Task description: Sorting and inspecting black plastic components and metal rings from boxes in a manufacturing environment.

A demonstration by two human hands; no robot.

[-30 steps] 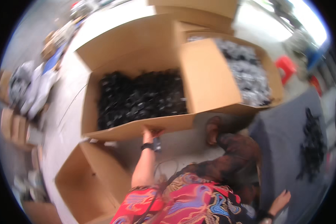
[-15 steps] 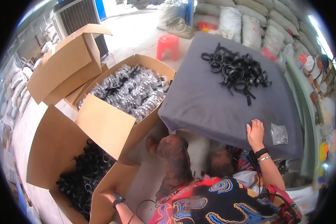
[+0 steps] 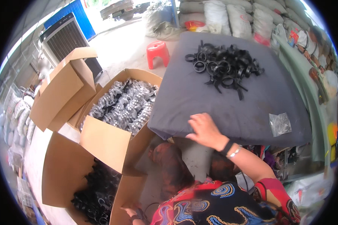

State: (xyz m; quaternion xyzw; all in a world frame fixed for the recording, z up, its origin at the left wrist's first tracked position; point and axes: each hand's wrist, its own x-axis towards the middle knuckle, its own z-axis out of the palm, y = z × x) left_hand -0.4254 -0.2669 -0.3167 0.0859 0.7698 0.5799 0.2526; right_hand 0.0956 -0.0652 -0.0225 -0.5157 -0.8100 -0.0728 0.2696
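Right fingers [image 3: 196, 120] nearer carton [image 3: 139, 143] of packets [image 3: 128, 100]

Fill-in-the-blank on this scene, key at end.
1. The backless plastic stool is ____.
2. The bare hand wearing a silver bracelet is the person's ____ hand.
3. The loose black plastic rings lie piled on a table covered with ____ cloth.
4. Pieces in the open brown cardboard box nearest the left hand are coloured ____.

Missing words: red; right; grey; black

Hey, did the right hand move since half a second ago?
Yes. The right hand moved left along the near side of the grey-covered table, away from the small clear bag it was close beside before.
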